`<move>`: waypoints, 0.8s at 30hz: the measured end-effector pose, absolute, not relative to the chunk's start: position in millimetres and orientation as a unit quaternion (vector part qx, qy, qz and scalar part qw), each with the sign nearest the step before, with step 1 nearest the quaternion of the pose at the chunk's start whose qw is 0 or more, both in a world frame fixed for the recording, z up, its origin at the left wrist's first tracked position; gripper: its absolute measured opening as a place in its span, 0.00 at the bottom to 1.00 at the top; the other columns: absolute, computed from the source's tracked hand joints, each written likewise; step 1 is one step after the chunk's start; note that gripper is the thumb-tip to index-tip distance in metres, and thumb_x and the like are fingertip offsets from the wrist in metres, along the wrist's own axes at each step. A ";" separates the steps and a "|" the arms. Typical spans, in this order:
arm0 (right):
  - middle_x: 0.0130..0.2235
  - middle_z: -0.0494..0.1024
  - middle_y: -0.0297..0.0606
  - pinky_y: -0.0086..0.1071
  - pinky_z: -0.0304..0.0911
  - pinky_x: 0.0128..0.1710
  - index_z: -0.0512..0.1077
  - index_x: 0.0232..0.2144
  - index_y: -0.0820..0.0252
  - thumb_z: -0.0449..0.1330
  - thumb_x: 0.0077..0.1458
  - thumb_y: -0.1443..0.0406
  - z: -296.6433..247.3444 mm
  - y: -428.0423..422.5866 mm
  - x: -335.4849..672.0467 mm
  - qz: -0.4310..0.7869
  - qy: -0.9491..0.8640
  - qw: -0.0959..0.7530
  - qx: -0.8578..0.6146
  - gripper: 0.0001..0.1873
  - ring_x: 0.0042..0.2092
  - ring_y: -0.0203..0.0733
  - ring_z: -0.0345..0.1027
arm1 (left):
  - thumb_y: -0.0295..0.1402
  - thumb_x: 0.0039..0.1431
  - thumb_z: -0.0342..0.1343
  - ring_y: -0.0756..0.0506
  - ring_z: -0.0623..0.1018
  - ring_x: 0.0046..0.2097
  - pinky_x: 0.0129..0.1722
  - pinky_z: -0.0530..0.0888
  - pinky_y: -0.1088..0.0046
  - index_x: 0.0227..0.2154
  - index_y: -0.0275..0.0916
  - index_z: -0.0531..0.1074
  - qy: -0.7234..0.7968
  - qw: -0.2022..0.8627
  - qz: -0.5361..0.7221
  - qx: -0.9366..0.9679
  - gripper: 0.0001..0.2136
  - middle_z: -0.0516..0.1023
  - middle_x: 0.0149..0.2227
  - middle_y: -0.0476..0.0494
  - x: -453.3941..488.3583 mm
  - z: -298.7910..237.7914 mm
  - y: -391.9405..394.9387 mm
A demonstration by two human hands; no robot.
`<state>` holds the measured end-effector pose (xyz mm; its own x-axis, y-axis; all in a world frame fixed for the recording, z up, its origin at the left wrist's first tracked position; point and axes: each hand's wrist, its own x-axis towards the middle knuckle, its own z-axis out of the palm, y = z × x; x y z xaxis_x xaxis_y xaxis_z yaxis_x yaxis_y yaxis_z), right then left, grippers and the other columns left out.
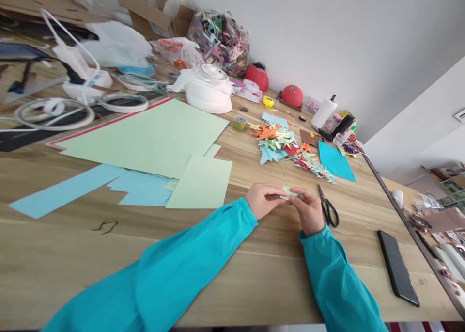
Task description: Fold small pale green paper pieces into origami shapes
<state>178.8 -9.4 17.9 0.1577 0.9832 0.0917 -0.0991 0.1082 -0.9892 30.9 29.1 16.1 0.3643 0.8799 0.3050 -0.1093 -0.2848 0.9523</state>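
Between my two hands is a small piece of pale green paper [288,192], pinched just above the wooden table. My left hand [264,200] grips its left side with closed fingers, and my right hand [307,210] grips the right side; the fingers partly cover the paper, so its folds cannot be made out. Black-handled scissors [329,208] lie just right of my right hand. Beyond the hands is a heap of folded paper shapes [278,140] in orange, green, blue and red. A square green sheet [203,182] lies left of my left hand.
Large green sheets [152,133] and blue paper strips [69,189] cover the left side. A phone [397,266] lies near the right edge. A turquoise sheet [336,161], a thread spool [240,123], a white roll [209,94] and coiled cables [54,114] sit further back.
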 end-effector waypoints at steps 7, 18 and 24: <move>0.26 0.78 0.34 0.34 0.68 0.33 0.76 0.27 0.58 0.67 0.38 0.64 17.0 -8.2 179.0 0.452 -0.457 0.589 -0.489 0.08 0.27 0.37 0.71 | 0.30 0.42 0.59 0.48 0.76 0.31 0.30 0.74 0.75 0.25 0.37 0.78 0.304 0.512 0.481 0.644 0.06 0.78 0.30 0.44 31.6 14.3 29.9; 0.26 0.78 0.34 0.32 0.66 0.33 0.76 0.26 0.58 0.67 0.39 0.65 13.0 -7.1 181.8 0.442 -0.471 0.583 -0.494 0.07 0.28 0.36 0.70 | 0.31 0.44 0.58 0.47 0.76 0.30 0.30 0.74 0.74 0.25 0.36 0.77 0.310 0.515 0.483 0.637 0.05 0.78 0.28 0.43 33.7 14.9 27.1; 0.24 0.77 0.32 0.31 0.65 0.32 0.76 0.25 0.57 0.67 0.39 0.66 14.5 -7.0 181.4 0.431 -0.485 0.579 -0.494 0.06 0.28 0.36 0.70 | 0.31 0.45 0.58 0.48 0.75 0.29 0.29 0.73 0.75 0.23 0.36 0.76 0.308 0.511 0.484 0.640 0.05 0.77 0.27 0.43 33.7 14.7 26.4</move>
